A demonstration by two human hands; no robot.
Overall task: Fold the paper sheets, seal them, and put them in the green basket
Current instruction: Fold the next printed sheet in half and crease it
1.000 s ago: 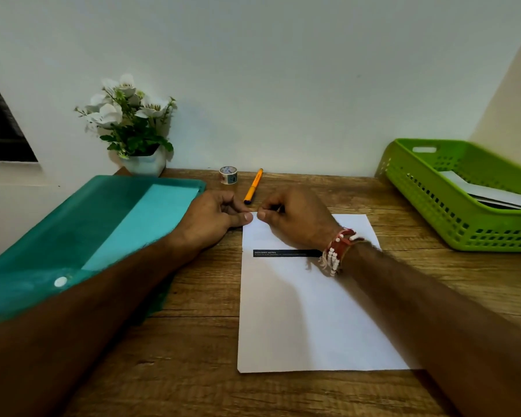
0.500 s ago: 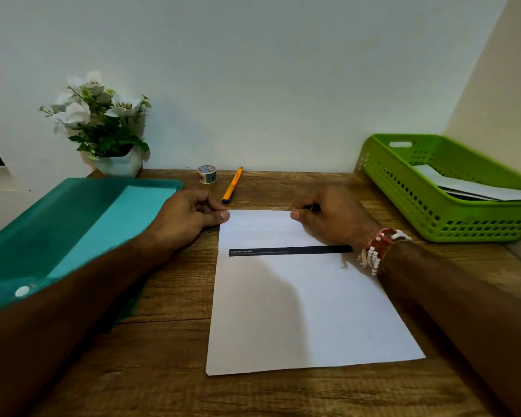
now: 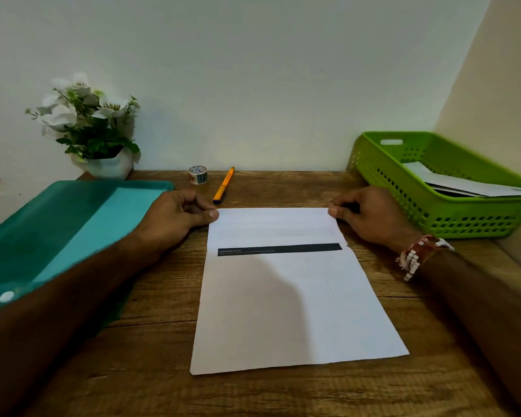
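Wooden desk (image 3: 283, 395) set against a plain pale wall (image 3: 253, 70), with a side wall closing in at the right. Lying flat at mid-desk, short edge nearest the camera: white paper sheet (image 3: 298, 311), far end folded back over itself into a flap (image 3: 271, 225), ending just above a black printed band (image 3: 278, 249) across the sheet. At the fold's left corner, left hand (image 3: 175, 218): fingers curled in, thumb tip pressed onto the paper edge against the bent forefinger, pinching the crease. At the fold's right corner, right hand (image 3: 370, 218) in much the same pose, thumb and curled forefinger nipped on the corner, other fingers tucked in; beaded red-and-white bracelet (image 3: 418, 254) on that wrist. Both forearms reaching in from the near edge, one on either side of the sheet. Far right, close to the side wall and apart from the sheet: green basket (image 3: 433, 218) with perforated walls and a handle slot in its far end, holding white papers (image 3: 463, 185) lying slantwise inside. Left of the sheet, partly under the left forearm: teal plastic folder (image 3: 73, 224) with a white snap button (image 3: 6, 296) toward its near end. Near the back wall: small roll of tape (image 3: 198, 174) and, just beside it to the right, an orange pen (image 3: 223, 185) lying at a slant, its dark end close to the left hand. Back left corner: white pot (image 3: 109, 167) of white flowers (image 3: 82, 115) with green leaves.
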